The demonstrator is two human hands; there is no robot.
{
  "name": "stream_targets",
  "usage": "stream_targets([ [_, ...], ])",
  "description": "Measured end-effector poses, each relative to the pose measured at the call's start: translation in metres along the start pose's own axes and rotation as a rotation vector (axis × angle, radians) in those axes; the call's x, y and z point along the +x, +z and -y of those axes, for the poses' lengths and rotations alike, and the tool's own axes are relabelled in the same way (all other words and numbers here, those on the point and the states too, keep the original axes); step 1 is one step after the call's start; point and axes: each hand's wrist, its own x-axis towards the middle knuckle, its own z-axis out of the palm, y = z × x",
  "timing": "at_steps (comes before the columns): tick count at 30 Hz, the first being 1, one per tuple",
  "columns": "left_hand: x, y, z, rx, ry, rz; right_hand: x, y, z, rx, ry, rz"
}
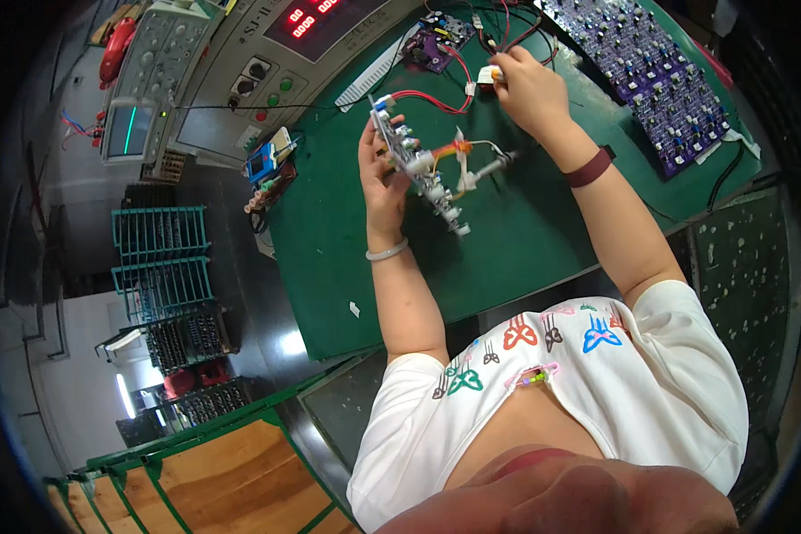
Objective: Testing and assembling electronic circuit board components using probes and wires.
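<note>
My left hand (383,191) is closed on the edge of a circuit board (416,165), which stands tilted above the green bench, its components facing right. Orange, yellow and white wires (461,156) with white connectors hang from the board's right side. Farther right, my right hand (534,93) has its fingers pinched together near a small white and orange piece (491,76) and a bundle of dark and red wires. What exactly sits between those fingertips is hidden. Just left of that hand, a red wire loop (440,98) runs from a small purple circuit board (436,44).
Panels of purple circuit boards (659,89) lie at the far right of the green bench (329,285). A grey test console (280,62) with knobs and a red display stands at the back left, beside an oscilloscope (138,98). A blue meter (262,165) sits on the left edge.
</note>
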Motion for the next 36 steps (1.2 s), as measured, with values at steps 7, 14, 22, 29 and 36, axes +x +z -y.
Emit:
stream_targets([
  [7, -0.010, -0.017, 0.025, 0.227, 0.142, -0.202, -0.004, 0.029, -0.007, -0.058, -0.082, 0.179],
  [14, -0.009, -0.017, 0.032, 0.316, 0.286, -0.303, 0.002, 0.025, -0.001, -0.071, -0.136, 0.223],
  [22, -0.003, -0.006, 0.017, 0.341, 0.245, -0.284, 0.005, 0.003, 0.015, 0.063, -0.121, 0.047],
  [29, 0.000, -0.016, 0.029, 0.508, 0.341, -0.335, 0.003, -0.064, 0.082, 0.452, -0.371, -0.095],
  [36, -0.002, -0.012, 0.020, 0.445, 0.295, -0.323, 0.021, -0.089, 0.129, 0.448, -0.712, 0.156],
])
